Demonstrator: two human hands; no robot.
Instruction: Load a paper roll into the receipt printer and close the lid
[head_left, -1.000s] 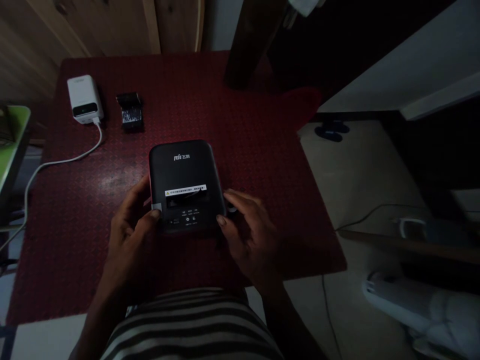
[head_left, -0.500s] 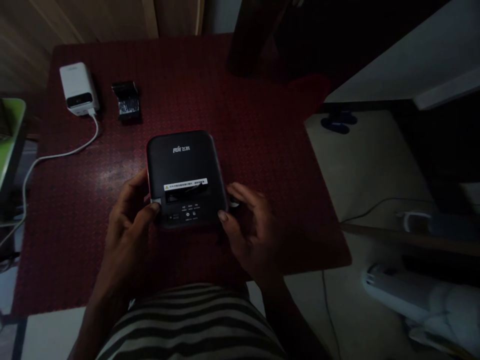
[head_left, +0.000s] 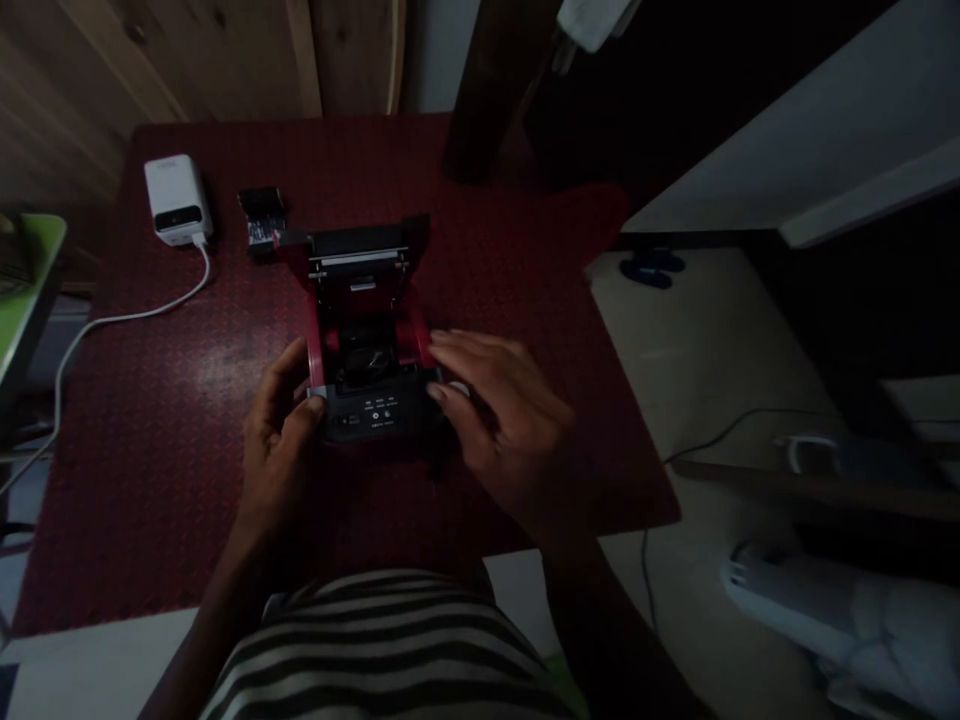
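Observation:
A small black and red label or receipt printer (head_left: 349,420) rests on the red table, its lid (head_left: 360,240) raised and tilted back. Inside the red bay is a dark hollow; its contents are too dim to make out. My left hand (head_left: 277,430) grips the front left corner, thumb on the top and fingers down the side. At the right edge, my right hand (head_left: 510,410) has its fingers stretched out, thumb apart from them near the front right corner. A pale rounded thing (head_left: 459,388) shows between that thumb and the fingers.
A white power bank (head_left: 174,195) with a white cable (head_left: 150,303) lies at the back left of the table (head_left: 187,480). Beside it is a small black open packet (head_left: 262,215). Dark slippers (head_left: 649,272) and a grey cylindrical appliance (head_left: 817,605) are on the floor at right.
The printer's lid has swung up and back, showing the red bay inside. My right hand has risen over the right edge, its fingers straighter. My left hand still grips the left corner.

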